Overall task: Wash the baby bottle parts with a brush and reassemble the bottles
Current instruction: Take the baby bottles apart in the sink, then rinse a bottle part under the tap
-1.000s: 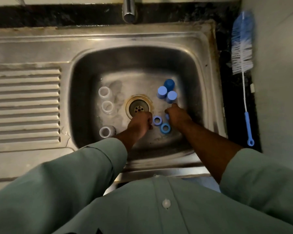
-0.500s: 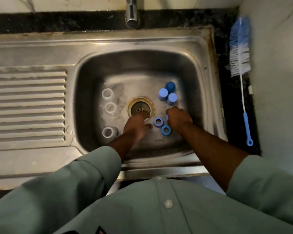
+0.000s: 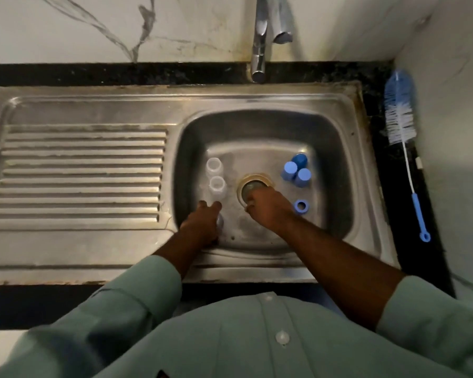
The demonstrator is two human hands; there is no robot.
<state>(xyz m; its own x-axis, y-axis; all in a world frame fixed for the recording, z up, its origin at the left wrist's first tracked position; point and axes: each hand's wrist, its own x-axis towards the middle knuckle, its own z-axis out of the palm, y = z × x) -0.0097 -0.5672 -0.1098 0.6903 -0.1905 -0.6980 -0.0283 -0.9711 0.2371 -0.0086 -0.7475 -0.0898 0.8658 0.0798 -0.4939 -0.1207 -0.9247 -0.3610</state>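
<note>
Where steel sink sits in dark surface: brush lying right of basin; two clear bottles upright left of drain; three blue caps clustered right; blue ring; left hand curled around third bottle; right hand closed, contents indiscernible.

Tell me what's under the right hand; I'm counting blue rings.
One blue ring lies clear beside the right hand. The hand covers part of the drain; any ring beneath it is hidden.
</note>
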